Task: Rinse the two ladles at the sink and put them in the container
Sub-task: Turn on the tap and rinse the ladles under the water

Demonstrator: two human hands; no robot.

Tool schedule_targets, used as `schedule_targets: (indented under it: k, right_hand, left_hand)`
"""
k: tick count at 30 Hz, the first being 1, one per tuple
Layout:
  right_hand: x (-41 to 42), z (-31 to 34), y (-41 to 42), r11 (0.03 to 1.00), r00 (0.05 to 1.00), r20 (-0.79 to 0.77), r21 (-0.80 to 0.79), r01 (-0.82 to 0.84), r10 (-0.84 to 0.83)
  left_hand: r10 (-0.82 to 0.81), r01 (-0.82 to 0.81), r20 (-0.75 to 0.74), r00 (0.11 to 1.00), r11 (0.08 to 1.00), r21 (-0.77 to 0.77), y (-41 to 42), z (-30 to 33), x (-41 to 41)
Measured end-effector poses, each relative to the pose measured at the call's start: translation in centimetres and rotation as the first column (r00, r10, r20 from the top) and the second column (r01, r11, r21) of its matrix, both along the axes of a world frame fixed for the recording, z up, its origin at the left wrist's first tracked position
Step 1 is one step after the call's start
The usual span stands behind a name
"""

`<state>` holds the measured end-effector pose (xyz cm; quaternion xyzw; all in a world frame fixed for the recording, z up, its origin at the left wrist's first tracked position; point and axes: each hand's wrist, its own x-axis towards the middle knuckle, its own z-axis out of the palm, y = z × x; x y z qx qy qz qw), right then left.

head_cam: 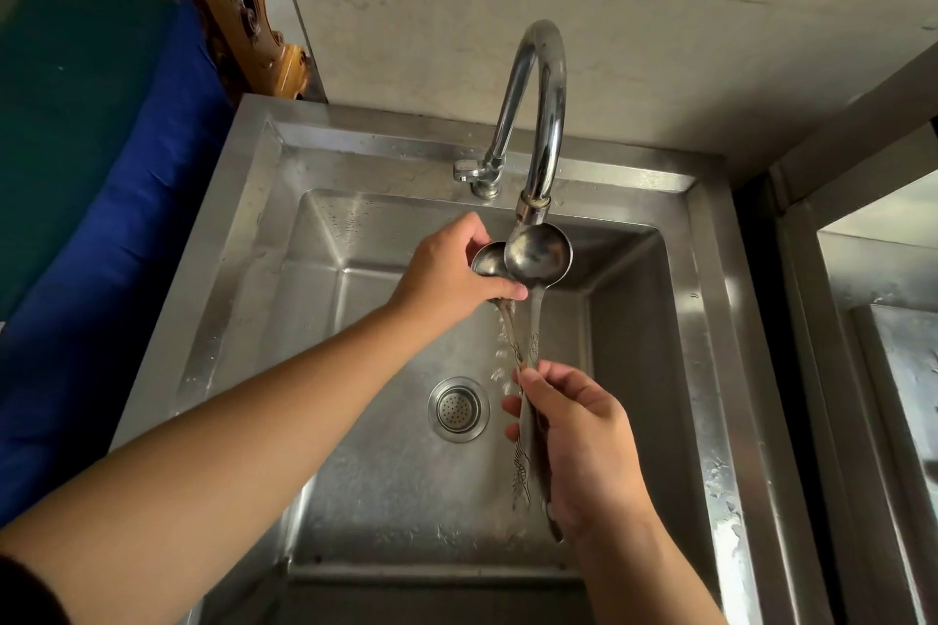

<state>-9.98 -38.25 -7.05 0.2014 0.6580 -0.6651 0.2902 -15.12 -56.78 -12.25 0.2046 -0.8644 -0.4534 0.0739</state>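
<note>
Over the steel sink (pixel 721 371), under the tap (pixel 545 117), two ladles (pixel 538 254) lie together. The right hand (pixel 583 442) clasps both handles; the left hand (pixel 446 269) cups the bowls. Water falls beside the drain (pixel 458 409).

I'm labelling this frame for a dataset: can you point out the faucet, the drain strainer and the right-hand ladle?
faucet (pixel 545 117): head view, on the curved spout.
drain strainer (pixel 458 409): head view, on the perforated centre.
right ladle (pixel 538 253): head view, on the inside of its bowl, under the spout.
</note>
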Motion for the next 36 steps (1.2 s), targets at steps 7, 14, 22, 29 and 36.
schedule_targets:
  k: [7, 14, 22, 29, 36]
  right_hand:
    - [0.4, 0.2, 0.0, 0.999, 0.999, 0.015, -0.032, 0.039, -0.038]
    - [-0.3, 0.1, 0.7, 0.996, 0.995, 0.073, -0.065, 0.066, -0.062]
    - [-0.2, -0.5, 0.4, 0.995, 0.988, 0.143, -0.066, 0.074, -0.064]
    - [-0.3, -0.6, 0.5, 0.992, 0.985, 0.156, -0.087, 0.086, -0.072]
    - [-1.6, -1.4, -0.1, 1.000, 0.997, 0.079, -0.030, 0.006, -0.003]
  left_hand:
    - [0.017, -0.033, -0.130, 0.991, 0.991, -0.128, 0.0, 0.0, -0.1]
    - [-0.032, 0.028, -0.044, 0.999, 0.996, -0.085, -0.2, -0.2, 1.1]
    - [0.034, -0.044, 0.040, 0.999, 0.957, 0.288, 0.4, -0.7, 1.3]
    - [0.016, -0.025, 0.034, 0.999, 0.962, 0.273, 0.4, 0.0, 0.8]
    - [-0.056, -0.011, 0.140, 0.989, 0.900, 0.436, 0.4, 0.5, 1.5]
